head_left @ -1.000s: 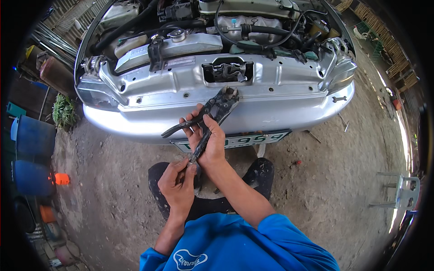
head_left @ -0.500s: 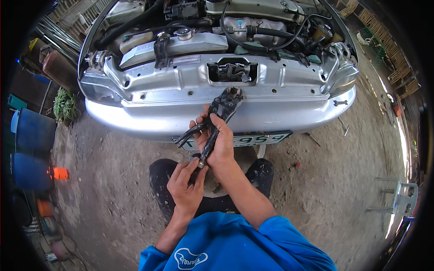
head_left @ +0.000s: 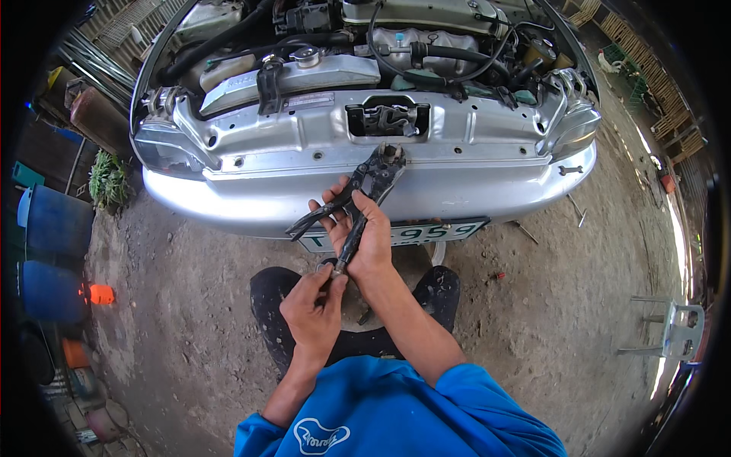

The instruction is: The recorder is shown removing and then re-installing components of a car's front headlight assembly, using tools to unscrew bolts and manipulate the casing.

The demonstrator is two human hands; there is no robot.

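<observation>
Black, worn locking pliers (head_left: 379, 181) point away from me, jaws up against the view of the silver bumper (head_left: 251, 199). My right hand (head_left: 371, 247) is wrapped round their fixed handle, thumb on top and fingertips showing on the far side. The release-side lever sticks out to the left, spread away from the handle. At the handle's near end, my left hand (head_left: 311, 306) pinches the metal adjusting screw (head_left: 337, 271) between thumb and fingers. Nothing can be seen between the jaws.
The car's open engine bay (head_left: 358, 46) lies ahead, with a hood latch (head_left: 388, 120) in the front panel. A wrench (head_left: 570, 170) rests on the bumper's right end. Tools lie on the dirt floor. Blue drums (head_left: 55, 291) stand left, a plastic chair (head_left: 680, 331) right.
The pliers' loose lever has swung slightly farther left from the handle. My left fingers have shifted a little round the adjusting screw, while the right hand keeps its grip.
</observation>
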